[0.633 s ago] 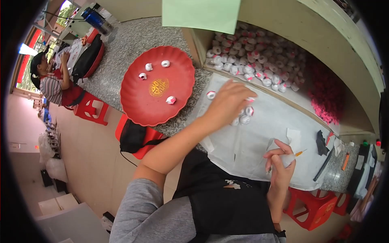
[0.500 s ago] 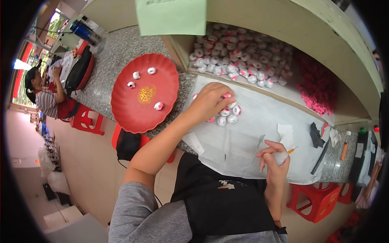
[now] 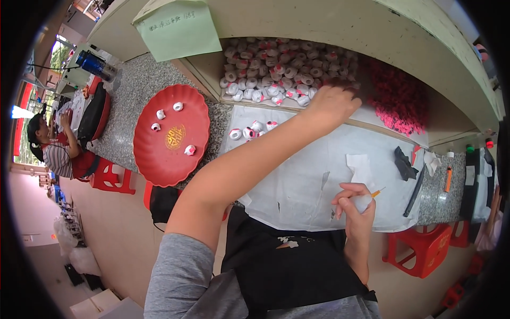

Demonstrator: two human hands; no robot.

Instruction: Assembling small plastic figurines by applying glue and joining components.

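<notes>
My left hand reaches into the low shelf, at the right end of a heap of small white round pieces with pink marks and holes. Its fingertips are shaded and blurred, so whether they grip anything is unclear. Closed around a small translucent squeeze bottle with a thin yellow tip, my right hand hovers over the front of the white paper sheet. Several more white pieces sit together at the sheet's far left, partly behind my left forearm.
A red scalloped tray holds several white pieces at the left. Bright pink bits fill the shelf's right end. A torn white paper, black scrap and dark stick lie right. Another person sits far left.
My left hand has left the white pieces on the paper and moved right and away into the shelf. My right hand keeps the bottle in nearly the same place. The view has shifted slightly.
</notes>
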